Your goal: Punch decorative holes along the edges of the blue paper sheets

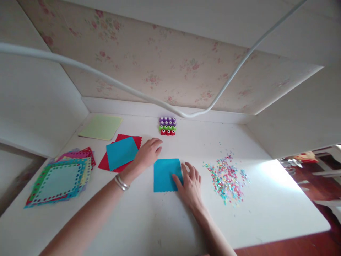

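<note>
A square of blue paper with a wavy lower edge lies flat in the middle of the white table. My right hand rests at its right side, thumb on the paper and fingers spread along the edge. My left hand hovers or rests just beyond the upper left corner, thumb apart from the fingers, with nothing visible in it. Left of that hand, a second blue sheet lies askew on red paper. Small craft punches in purple, green and red stand in rows at the back.
Loose confetti is scattered right of my right hand. Patterned, hole-edged paper sheets are piled at the left. Pale green paper lies at the back left. A white cable hangs across the upper view, before the wallpapered back.
</note>
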### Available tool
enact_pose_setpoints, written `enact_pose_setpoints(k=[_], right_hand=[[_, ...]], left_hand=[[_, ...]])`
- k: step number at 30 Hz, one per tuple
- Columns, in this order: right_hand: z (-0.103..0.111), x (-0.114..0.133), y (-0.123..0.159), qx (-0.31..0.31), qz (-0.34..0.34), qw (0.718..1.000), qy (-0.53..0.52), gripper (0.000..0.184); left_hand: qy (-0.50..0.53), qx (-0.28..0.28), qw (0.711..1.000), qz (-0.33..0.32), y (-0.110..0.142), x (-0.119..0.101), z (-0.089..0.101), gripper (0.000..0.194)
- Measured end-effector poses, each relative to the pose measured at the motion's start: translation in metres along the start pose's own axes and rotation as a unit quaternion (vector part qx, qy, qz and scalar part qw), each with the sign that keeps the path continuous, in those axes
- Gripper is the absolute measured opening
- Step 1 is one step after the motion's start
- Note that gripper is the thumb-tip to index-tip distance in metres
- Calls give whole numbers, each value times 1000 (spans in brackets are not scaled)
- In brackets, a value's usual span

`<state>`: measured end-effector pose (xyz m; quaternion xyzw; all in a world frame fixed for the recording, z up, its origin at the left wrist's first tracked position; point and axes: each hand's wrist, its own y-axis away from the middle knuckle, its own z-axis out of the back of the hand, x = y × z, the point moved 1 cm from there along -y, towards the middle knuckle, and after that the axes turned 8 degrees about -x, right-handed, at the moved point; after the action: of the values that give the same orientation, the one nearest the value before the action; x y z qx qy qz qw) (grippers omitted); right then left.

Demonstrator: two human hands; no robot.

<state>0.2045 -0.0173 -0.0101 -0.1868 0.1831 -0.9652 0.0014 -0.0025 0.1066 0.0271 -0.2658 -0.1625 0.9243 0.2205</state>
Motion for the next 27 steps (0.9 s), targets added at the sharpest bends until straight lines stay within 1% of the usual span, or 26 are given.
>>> enact_pose_setpoints(k=[2,4,7,9,11,13,15,17,19,20,22,23,25,27], right_hand=[[-2,-1,0,17,18,999,28,54],[-1,-4,-2,42,48,997,34,48],[5,-13,-7,83,88,992,21,43],[10,-19,-11,99,88,991,4,49],[13,-21,-14,98,65,993,-7,58],[13,-21,-15,85,42,995,-7,61],[12,-19,-14,73,33,997,-4,56],[11,-18,-14,70,33,997,-6,49],[12,-19,-16,79,37,996,-16,41],[12,-19,-17,88,42,995,-25,37],[14,-21,-21,106,55,992,-47,32],[15,-21,-22,113,61,990,-60,33],[15,-21,-25,112,62,989,-79,41],[14,-20,-26,86,38,993,-73,48]], left_hand=[[-15,3,1000,-2,-26,10,-12,38],[-23,16,1000,-15,-44,19,-23,45],[-23,44,998,-38,-55,28,-33,55],[-22,59,997,-48,-56,32,-34,60],[-20,65,996,-49,-53,36,-33,62],[-19,65,997,-41,-50,39,-31,62],[-16,68,997,-27,-46,43,-27,55],[-10,76,997,-12,-41,46,-21,38],[0,88,996,-3,-33,48,-15,25],[6,93,996,-1,-28,48,-11,22],[17,100,995,2,-16,46,-4,22],[23,101,995,3,-10,45,0,24],[35,100,994,1,2,43,6,30],[51,91,995,4,10,43,10,32]])
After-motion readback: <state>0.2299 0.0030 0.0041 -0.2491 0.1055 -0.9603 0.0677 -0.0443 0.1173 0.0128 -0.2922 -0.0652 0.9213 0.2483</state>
